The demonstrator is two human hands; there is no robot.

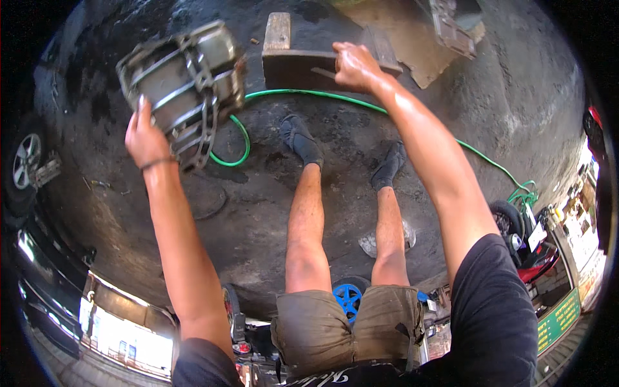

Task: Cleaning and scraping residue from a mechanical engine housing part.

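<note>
My left hand (pixel 147 135) grips the lower left edge of a bulky metal engine casting (pixel 184 84), with its thumb up along the side. The casting has ladder-like crossbars and a row of oval openings, and is held tilted above the floor. My right hand (pixel 354 66) is closed like a fist over a low dark wooden bench (pixel 290 69). A slim pale streak juts out left of that fist; whether it is a tool in my grip or a mark on the wood, I cannot make out.
A green hose (pixel 303 91) curves over the dark, stained floor between the bench and my feet. Flattened cardboard (pixel 422 61) lies beyond the bench, with another metal part (pixel 453 32) on it. A wheel (pixel 27 161) stands far left; a motorcycle (pixel 538 255) is at the right.
</note>
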